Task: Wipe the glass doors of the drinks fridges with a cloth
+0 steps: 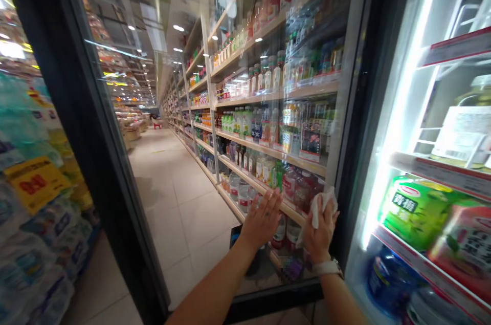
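A black-framed glass door [176,187] stands in front of me, and bottle shelves show through or on its pane. My left hand [263,216] lies flat against the lower part of the glass, fingers stretched, holding nothing. To its right, my right hand [320,228] presses a crumpled white wipe [329,197] to the pane near the door's right-hand frame. Part of the wipe sticks out past the fingers and below the palm. A light-coloured band is round my right wrist.
At right is a lit fridge with wire shelves, holding a green drink pack [416,210], a red pack [466,243] and bottles. Wrapped bottle packs with a yellow price sign [36,184] are stacked at left. Pale floor tiles [164,161] run along the aisle.
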The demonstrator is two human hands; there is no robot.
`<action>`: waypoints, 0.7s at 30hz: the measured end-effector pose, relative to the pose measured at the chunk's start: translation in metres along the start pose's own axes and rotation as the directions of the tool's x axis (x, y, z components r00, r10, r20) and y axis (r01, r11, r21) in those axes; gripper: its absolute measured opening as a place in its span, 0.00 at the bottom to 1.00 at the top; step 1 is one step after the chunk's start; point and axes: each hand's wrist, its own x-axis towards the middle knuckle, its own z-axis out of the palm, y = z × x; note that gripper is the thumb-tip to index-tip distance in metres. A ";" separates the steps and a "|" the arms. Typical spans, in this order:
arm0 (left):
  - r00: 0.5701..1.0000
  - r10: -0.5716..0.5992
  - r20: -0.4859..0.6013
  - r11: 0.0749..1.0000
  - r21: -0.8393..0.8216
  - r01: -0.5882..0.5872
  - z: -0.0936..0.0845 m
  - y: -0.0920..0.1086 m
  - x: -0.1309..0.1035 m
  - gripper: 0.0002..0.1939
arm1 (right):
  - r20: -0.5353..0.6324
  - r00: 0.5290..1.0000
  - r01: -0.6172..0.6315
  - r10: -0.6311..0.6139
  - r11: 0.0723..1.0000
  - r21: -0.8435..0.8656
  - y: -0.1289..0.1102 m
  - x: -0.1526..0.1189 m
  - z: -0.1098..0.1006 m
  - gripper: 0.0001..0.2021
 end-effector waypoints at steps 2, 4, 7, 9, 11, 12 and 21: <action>1.000 0.001 0.011 1.000 -0.004 -0.001 0.000 0.000 -0.001 0.29 | -0.046 0.997 -0.054 0.055 0.998 0.017 -0.005 -0.001 0.004 0.28; 0.999 0.004 0.032 1.000 -0.003 -0.004 0.001 0.001 -0.002 0.30 | -0.061 0.996 -0.059 0.061 0.998 0.028 -0.019 -0.006 0.009 0.28; 0.998 0.020 0.057 1.000 0.010 -0.021 0.002 0.001 -0.004 0.30 | -0.014 1.000 -0.001 0.002 0.999 0.036 -0.051 -0.020 0.017 0.27; 0.997 0.036 0.063 0.999 0.016 -0.037 0.003 -0.001 -0.006 0.30 | 0.058 0.996 0.060 -0.063 0.996 0.063 -0.070 -0.031 0.021 0.28; 0.996 0.055 0.074 0.998 0.014 -0.056 0.004 -0.002 -0.008 0.29 | 0.114 0.988 0.097 -0.108 0.990 0.099 -0.082 -0.039 0.023 0.29; 0.995 0.061 0.080 0.998 0.011 -0.062 0.004 -0.003 -0.008 0.30 | 0.127 0.984 0.113 -0.128 0.987 0.117 -0.085 -0.042 0.023 0.30; 0.999 0.017 0.042 1.000 0.018 -0.018 0.001 -0.001 -0.002 0.29 | 0.158 0.963 0.211 -0.220 0.975 0.072 -0.022 -0.015 0.004 0.34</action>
